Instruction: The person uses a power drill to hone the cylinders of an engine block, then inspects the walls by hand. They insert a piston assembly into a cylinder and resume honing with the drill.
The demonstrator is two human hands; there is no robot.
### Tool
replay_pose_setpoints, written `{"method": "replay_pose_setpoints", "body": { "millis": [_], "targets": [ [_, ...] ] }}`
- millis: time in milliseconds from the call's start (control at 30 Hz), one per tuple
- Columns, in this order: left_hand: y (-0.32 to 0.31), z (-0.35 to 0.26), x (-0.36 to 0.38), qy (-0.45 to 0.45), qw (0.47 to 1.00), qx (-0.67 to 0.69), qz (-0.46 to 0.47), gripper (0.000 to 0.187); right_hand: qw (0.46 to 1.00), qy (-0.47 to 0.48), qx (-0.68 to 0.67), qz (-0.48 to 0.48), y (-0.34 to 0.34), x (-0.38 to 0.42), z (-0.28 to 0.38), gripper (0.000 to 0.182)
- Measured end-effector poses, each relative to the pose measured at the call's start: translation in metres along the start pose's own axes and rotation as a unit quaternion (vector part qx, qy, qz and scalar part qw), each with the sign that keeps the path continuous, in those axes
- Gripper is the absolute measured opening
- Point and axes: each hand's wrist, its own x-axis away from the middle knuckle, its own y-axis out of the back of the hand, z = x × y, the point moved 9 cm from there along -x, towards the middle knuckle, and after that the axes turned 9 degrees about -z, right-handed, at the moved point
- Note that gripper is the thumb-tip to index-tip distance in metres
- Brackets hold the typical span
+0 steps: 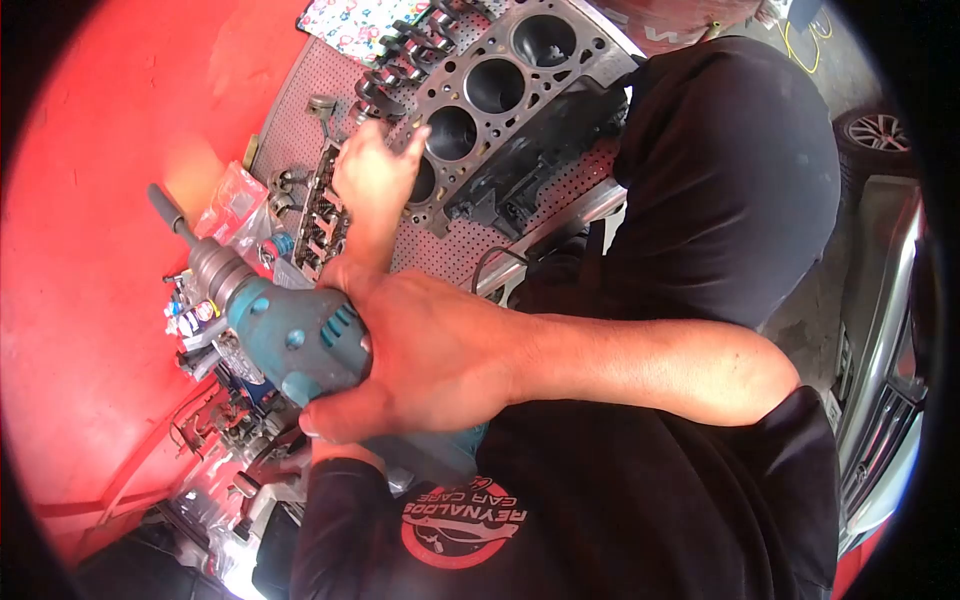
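My right hand (430, 350) wraps over the body of a teal power drill (300, 335), its thumb along the near side. From the drill's metal chuck (222, 272) a shaft with a dark grey cylindrical tip (165, 205) points to the upper left. Reaching past the drill, my left hand (378, 178) is at the edge of the engine block (470, 125), thumb spread away from bent, slightly blurred fingers. Just beyond those fingers lies a crankshaft (405, 55). Several round cylinder bores show in the block's top face. Beside my left wrist is a long metal engine part with springs (322, 215).
The block rests on a perforated metal bench top (430, 250). A piston (322, 105) stands near the red wall (120, 120). Bottles, bags and loose metal parts (240, 425) crowd the left. Black clothing (720, 180) fills the right; a car (885, 330) is behind it.
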Motion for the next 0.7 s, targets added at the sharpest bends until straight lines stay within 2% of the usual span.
{"method": "replay_pose_setpoints", "body": {
  "millis": [33,200,267,333,467,700],
  "targets": [
    [-0.012,-0.015,-0.01,-0.031,0.998,-0.041,0.045,0.058,1.0,0.009,-0.001,-0.001,0.004,0.002,0.001,0.083],
    [-0.038,-0.044,-0.026,-0.166,0.98,-0.074,0.077,0.05,0.997,0.026,-0.045,-0.064,0.03,0.003,-0.007,0.088],
    [-0.039,-0.043,-0.024,-0.181,0.977,-0.074,0.082,0.047,0.994,0.021,-0.07,-0.084,0.037,0.005,-0.011,0.09],
    [-0.037,-0.041,-0.023,-0.186,0.978,-0.061,0.073,0.045,0.991,0.02,-0.078,-0.103,0.042,0.006,-0.013,0.092],
    [-0.03,-0.041,-0.021,-0.198,0.976,-0.053,0.07,0.036,0.994,0.023,-0.072,-0.077,0.041,0.01,-0.005,0.094],
    [-0.029,-0.047,-0.036,-0.136,0.974,-0.131,0.124,0.047,0.995,0.029,-0.081,-0.053,0.035,0.008,-0.004,0.096]
  ]
}}
